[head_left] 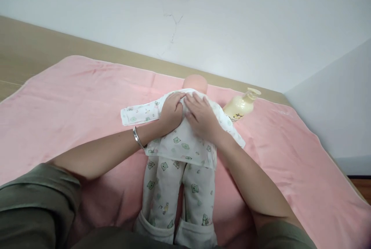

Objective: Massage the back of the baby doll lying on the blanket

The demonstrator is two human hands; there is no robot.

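A baby doll (196, 82) lies stretched out in front of me, the smooth top of its head at the far end. It wears a white long-sleeved top (176, 140) and matching trousers (166, 191) with small green animal prints. My left hand (171, 114) rests on the upper left of the top, fingers laid on the cloth near the neck. Beside it my right hand (203, 117) lies on the upper right, fingers stretched out and slightly blurred. Neither hand visibly grips anything. The doll's face and hands are not visible.
A pale yellow pump bottle (239, 106) lies tilted by the doll's right-side sleeve. Under everything spreads a pink blanket (72, 106) over a wooden surface (29, 44). A white wall (246, 21) rises behind it. A silver bracelet (138, 137) circles my left wrist.
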